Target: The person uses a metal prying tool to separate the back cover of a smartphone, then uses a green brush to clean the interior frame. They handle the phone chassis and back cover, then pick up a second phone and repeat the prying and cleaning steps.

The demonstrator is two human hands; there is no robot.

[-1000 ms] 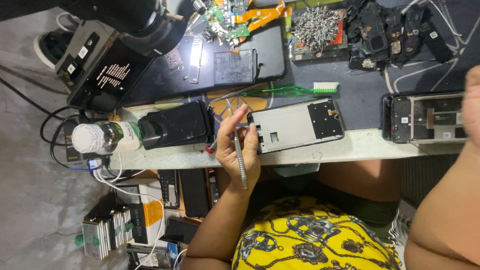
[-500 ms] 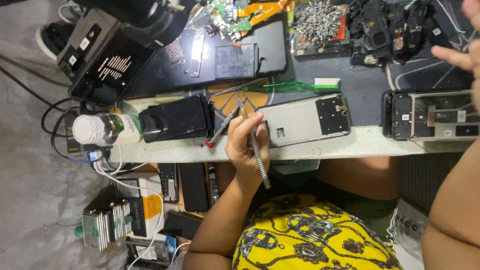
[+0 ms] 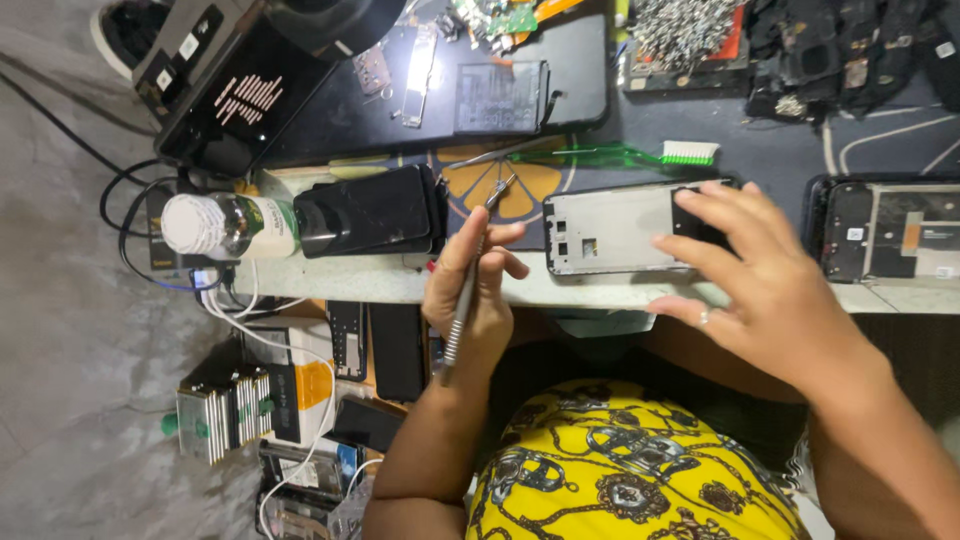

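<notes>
My left hand point(image 3: 470, 290) is closed around a thin metal screwdriver point(image 3: 462, 310), whose tip points up at the table edge, just left of a silver phone frame point(image 3: 605, 230). This frame lies flat at the table's near edge. My right hand point(image 3: 770, 290) hovers over the frame's right end with fingers spread. Its fingertips rest on the dark camera area there, and it holds nothing.
A second opened phone frame point(image 3: 890, 230) lies at the right. A green toothbrush point(image 3: 620, 155), a stack of black phones point(image 3: 370, 210) and a white-capped bottle point(image 3: 225, 225) sit nearby. Behind are a black mat with a battery point(image 3: 500, 95), a screw tray point(image 3: 685, 30) and black parts point(image 3: 850, 50).
My right hand came in from the far right and now spreads over the silver frame. My left hand swung the screwdriver so its tip points toward the table.
</notes>
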